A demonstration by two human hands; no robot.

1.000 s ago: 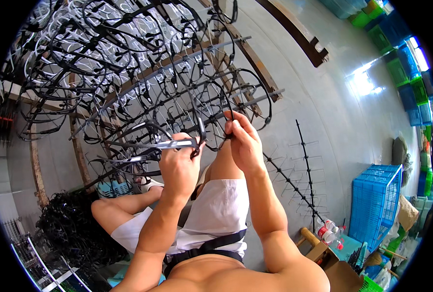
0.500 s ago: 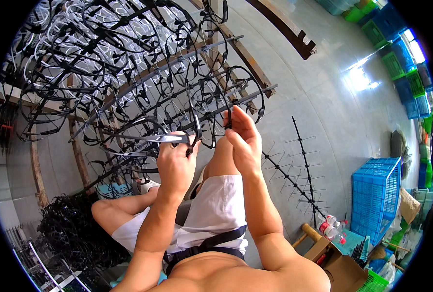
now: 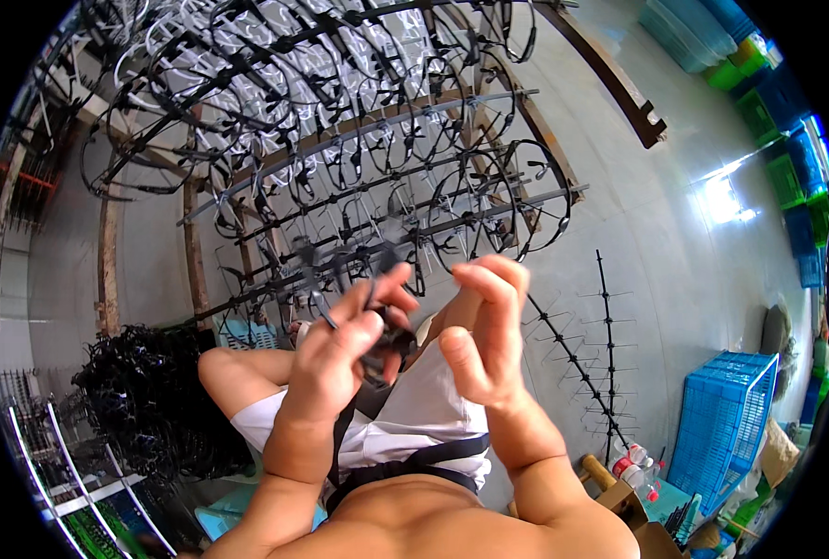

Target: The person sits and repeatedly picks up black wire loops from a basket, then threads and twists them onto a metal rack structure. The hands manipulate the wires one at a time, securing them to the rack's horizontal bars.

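Note:
My left hand [image 3: 326, 363] is closed around a small cluster of black plastic pieces [image 3: 388, 340], smeared by motion, so their exact kind does not show. My right hand [image 3: 494, 331] is beside it with nothing in it, thumb and curled fingers apart. Beyond both hands stands a rack of thin rods [image 3: 377, 244] fitted with black clips. From it hang several curved black frames [image 3: 466, 200], which look like eyeglass frames. Farther back are many white curved pieces [image 3: 321, 79].
At the left lies a heap of tangled black pieces [image 3: 154, 401]. Two black rods with thin wire prongs [image 3: 573, 354] are on the floor at the right. Near them stand a blue crate [image 3: 722, 429] and plastic bottles [image 3: 635, 470]. Brown bars [image 3: 610, 74] flank the rack.
A long curved frame with a shiny pale band was at my left hand; now it holds dark pieces nearer to me. My right hand has drawn back from the rack and opened. The view has shifted.

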